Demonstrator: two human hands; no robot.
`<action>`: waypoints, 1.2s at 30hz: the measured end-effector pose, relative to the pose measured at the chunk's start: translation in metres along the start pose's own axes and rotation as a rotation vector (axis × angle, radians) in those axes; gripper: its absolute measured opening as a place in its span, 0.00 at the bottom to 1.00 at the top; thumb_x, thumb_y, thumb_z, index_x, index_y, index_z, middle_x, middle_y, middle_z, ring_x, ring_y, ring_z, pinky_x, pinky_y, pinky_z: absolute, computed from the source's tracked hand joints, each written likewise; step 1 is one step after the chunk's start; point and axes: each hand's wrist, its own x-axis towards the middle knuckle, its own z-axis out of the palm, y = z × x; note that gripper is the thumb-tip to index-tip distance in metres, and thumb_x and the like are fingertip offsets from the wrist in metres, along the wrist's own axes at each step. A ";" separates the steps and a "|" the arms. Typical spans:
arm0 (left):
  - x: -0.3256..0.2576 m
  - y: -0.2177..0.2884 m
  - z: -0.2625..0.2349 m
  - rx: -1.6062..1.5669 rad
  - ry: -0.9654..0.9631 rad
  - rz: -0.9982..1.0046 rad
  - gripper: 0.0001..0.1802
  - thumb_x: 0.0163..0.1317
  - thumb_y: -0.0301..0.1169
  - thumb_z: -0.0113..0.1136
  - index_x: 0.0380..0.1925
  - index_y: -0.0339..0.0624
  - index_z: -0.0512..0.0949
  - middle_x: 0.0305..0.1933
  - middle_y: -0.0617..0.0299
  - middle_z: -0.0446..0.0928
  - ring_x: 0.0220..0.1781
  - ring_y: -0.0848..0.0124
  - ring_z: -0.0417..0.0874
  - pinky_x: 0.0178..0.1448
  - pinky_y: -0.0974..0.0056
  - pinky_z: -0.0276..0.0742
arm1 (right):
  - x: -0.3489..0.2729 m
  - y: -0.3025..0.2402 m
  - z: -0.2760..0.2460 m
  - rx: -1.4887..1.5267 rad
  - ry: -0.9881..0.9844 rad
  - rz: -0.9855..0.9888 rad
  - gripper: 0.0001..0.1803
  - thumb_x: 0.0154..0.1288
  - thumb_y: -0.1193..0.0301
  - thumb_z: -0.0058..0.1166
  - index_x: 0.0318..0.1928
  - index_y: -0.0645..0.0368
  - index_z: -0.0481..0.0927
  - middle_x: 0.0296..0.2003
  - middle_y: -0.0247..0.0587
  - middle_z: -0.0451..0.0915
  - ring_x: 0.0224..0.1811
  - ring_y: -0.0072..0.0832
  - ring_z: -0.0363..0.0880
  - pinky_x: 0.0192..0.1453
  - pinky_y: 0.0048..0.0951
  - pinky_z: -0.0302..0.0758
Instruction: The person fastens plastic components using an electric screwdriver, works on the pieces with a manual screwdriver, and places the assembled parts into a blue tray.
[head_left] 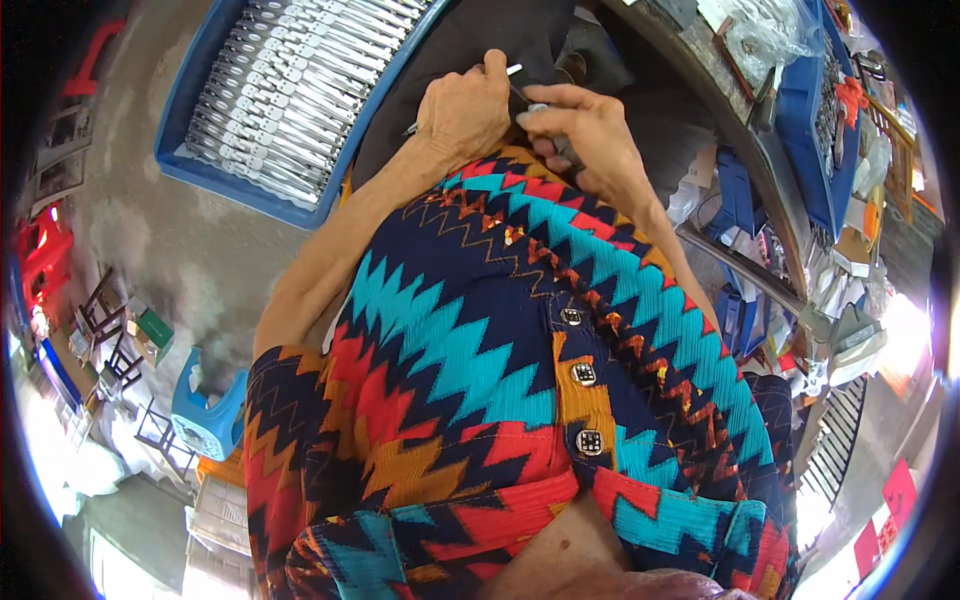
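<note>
Left hand (pixel 465 110) beside right hand (pixel 592 135), near blue tray (pixel 240 193)

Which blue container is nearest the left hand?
The blue tray on the left, holding rows of silvery metal pieces; the other blue containers lie beyond the right hand.

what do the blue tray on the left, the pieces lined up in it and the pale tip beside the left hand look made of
Blue tray: probably plastic, with smooth, evenly coloured walls.
Pieces: apparently metal, polished or plated, since they're silvery with bright glints.
Pale tip beside the left hand: perhaps metal catching light; too little shows to rule out plastic.
</note>
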 end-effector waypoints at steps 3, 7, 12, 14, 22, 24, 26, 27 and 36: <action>0.002 0.000 0.001 0.034 0.017 0.004 0.15 0.47 0.30 0.53 0.32 0.35 0.61 0.26 0.44 0.76 0.25 0.48 0.79 0.28 0.52 0.76 | 0.006 0.003 -0.006 0.461 -0.030 0.268 0.18 0.54 0.80 0.53 0.47 0.67 0.71 0.22 0.40 0.71 0.19 0.19 0.66 0.15 0.15 0.56; 0.003 0.006 0.001 0.085 0.078 0.009 0.10 0.59 0.32 0.46 0.33 0.39 0.61 0.27 0.47 0.77 0.25 0.48 0.79 0.26 0.51 0.74 | 0.011 0.027 -0.011 0.906 -0.185 0.363 0.21 0.53 0.80 0.53 0.49 0.71 0.69 0.19 0.41 0.70 0.18 0.23 0.67 0.16 0.20 0.59; 0.004 0.005 0.000 0.061 0.055 0.031 0.10 0.56 0.31 0.48 0.33 0.38 0.61 0.26 0.46 0.76 0.24 0.48 0.79 0.26 0.51 0.74 | -0.003 0.021 -0.009 0.376 -0.064 0.036 0.18 0.53 0.76 0.53 0.46 0.68 0.73 0.19 0.41 0.72 0.20 0.22 0.70 0.19 0.22 0.64; 0.003 0.007 -0.002 0.038 0.027 0.031 0.11 0.53 0.30 0.49 0.32 0.37 0.61 0.26 0.46 0.76 0.23 0.49 0.79 0.26 0.51 0.75 | -0.006 0.022 -0.010 0.085 -0.028 -0.133 0.18 0.53 0.75 0.52 0.46 0.68 0.74 0.18 0.40 0.73 0.20 0.22 0.70 0.20 0.22 0.65; 0.001 0.005 0.002 -0.011 0.094 0.032 0.09 0.55 0.30 0.49 0.32 0.39 0.63 0.22 0.48 0.76 0.22 0.49 0.78 0.25 0.52 0.74 | -0.004 0.024 -0.006 0.154 -0.035 -0.098 0.16 0.53 0.76 0.54 0.44 0.69 0.76 0.19 0.34 0.73 0.18 0.16 0.68 0.21 0.19 0.64; 0.001 0.007 0.002 -0.006 0.084 0.026 0.09 0.55 0.30 0.49 0.32 0.39 0.63 0.23 0.48 0.77 0.22 0.49 0.78 0.25 0.52 0.74 | -0.004 0.024 -0.005 0.216 -0.034 -0.068 0.16 0.53 0.77 0.54 0.44 0.70 0.75 0.20 0.36 0.73 0.18 0.17 0.68 0.21 0.19 0.65; 0.000 0.008 0.003 -0.004 0.080 0.020 0.09 0.55 0.30 0.49 0.33 0.39 0.63 0.24 0.48 0.77 0.22 0.50 0.79 0.25 0.52 0.74 | -0.004 0.021 -0.004 0.273 -0.032 -0.041 0.16 0.53 0.78 0.54 0.44 0.71 0.75 0.21 0.37 0.74 0.19 0.17 0.69 0.22 0.18 0.65; 0.000 0.007 0.004 0.007 0.083 0.013 0.10 0.55 0.30 0.49 0.33 0.38 0.63 0.24 0.48 0.77 0.22 0.50 0.79 0.25 0.52 0.75 | -0.004 0.018 -0.003 0.320 -0.030 -0.004 0.16 0.54 0.78 0.54 0.44 0.71 0.75 0.21 0.38 0.74 0.19 0.18 0.69 0.21 0.18 0.66; 0.002 0.003 0.006 0.029 0.114 0.017 0.10 0.56 0.31 0.48 0.34 0.39 0.63 0.25 0.46 0.77 0.24 0.49 0.79 0.26 0.52 0.74 | 0.015 0.033 -0.014 0.855 -0.247 0.227 0.17 0.55 0.78 0.53 0.46 0.71 0.72 0.23 0.43 0.73 0.17 0.22 0.70 0.19 0.20 0.66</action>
